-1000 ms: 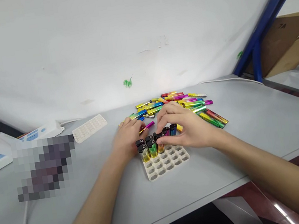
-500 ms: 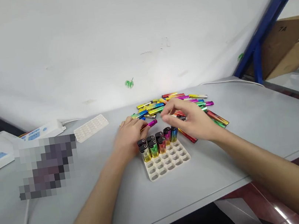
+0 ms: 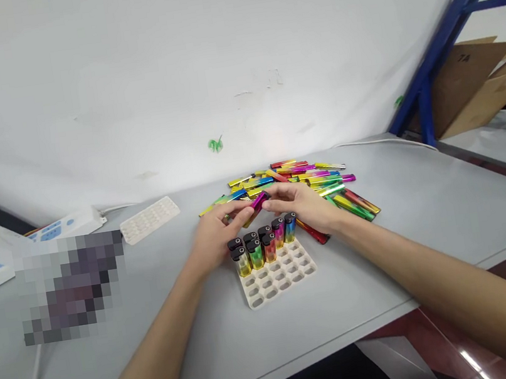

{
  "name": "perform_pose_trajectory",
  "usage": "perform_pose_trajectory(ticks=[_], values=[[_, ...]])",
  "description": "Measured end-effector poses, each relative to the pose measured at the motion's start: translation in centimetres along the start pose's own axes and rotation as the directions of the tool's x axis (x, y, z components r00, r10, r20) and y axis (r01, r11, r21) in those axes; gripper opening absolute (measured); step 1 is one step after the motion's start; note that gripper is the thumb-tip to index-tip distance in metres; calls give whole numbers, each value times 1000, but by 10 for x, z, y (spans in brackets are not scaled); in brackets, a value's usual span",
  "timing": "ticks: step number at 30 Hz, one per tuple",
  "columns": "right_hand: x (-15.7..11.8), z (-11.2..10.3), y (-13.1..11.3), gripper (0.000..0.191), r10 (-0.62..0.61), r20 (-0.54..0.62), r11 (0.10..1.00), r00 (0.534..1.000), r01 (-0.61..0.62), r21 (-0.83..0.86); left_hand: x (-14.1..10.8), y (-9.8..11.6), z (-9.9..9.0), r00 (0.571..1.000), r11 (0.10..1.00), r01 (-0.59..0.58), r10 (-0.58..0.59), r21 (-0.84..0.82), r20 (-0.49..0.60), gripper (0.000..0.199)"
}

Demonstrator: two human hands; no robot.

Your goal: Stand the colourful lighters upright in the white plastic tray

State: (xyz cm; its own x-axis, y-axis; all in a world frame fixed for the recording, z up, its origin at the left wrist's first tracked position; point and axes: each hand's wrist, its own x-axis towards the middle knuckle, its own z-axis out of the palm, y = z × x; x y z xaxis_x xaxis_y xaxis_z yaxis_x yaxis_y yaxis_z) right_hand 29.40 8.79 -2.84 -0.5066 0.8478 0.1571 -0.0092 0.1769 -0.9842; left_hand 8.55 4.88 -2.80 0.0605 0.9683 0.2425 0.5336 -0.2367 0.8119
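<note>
Between my two hands, above the back of a white tray with holes (image 3: pixel 290 279), is a purple and yellow lighter (image 3: pixel 258 204). My left hand (image 3: pixel 220 226) grips its lower end with thumb and fingers. The fingertips of my right hand (image 3: pixel 300 204) pinch its upper end. Several lighters stand upright in the tray's back rows, among them a yellow one (image 3: pixel 242 263), a green one (image 3: pixel 256 255), a red one (image 3: pixel 270 248) and a blue one (image 3: pixel 290 228). Behind my hands lies a loose pile of shiny coloured lighters (image 3: pixel 317 175), partly hidden by my right hand.
A second white tray (image 3: pixel 150 219) lies at the back left. White power strips (image 3: pixel 68 226) and a pixelated dark object (image 3: pixel 77 285) are on the left side of the grey table (image 3: pixel 259 359). On the right are a blue metal frame (image 3: pixel 443 34) and cardboard boxes (image 3: pixel 469 81).
My left hand has raised the purple lighter from beside the pile. My right hand has come down and left to take hold of its end. The view has shifted slightly.
</note>
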Motion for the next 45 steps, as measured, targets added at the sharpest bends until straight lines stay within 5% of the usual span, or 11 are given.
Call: perform_pose_trajectory(ticks=[5, 8, 11, 14, 20, 29, 38, 45], values=[[4, 1, 2, 24, 55, -186, 963, 981, -3, 268, 4, -7, -4, 995, 961, -89, 99, 263, -23, 30], [7, -3, 0, 20, 167, -294, 936, 941, -58, 347, 8, -15, -6, 972, 841, -170, 230, 514, -54, 28], [6, -6, -5, 18, 216, -275, 918, 937, -99, 385, 10, -24, -6, 961, 715, -174, 273, 677, -41, 31], [5, -6, -9, 43, 254, -176, 902, 951, -168, 398, 8, -29, -6, 976, 628, -144, 217, 765, 5, 43], [2, -3, -12, 60, 312, -145, 910, 939, -251, 329, 4, -29, -7, 992, 583, -126, 70, 803, 105, 50], [1, 3, -9, 45, 311, -163, 914, 936, -248, 321, 4, -23, -7, 995, 608, -94, 89, 789, 49, 40], [2, 3, -8, 59, 289, -192, 933, 938, -230, 277, 6, -22, -8, 995, 607, -24, 92, 795, -40, 25], [0, 5, -7, 46, 257, -202, 946, 945, -204, 251, 7, -23, -9, 993, 574, -1, 99, 819, -68, 16]])
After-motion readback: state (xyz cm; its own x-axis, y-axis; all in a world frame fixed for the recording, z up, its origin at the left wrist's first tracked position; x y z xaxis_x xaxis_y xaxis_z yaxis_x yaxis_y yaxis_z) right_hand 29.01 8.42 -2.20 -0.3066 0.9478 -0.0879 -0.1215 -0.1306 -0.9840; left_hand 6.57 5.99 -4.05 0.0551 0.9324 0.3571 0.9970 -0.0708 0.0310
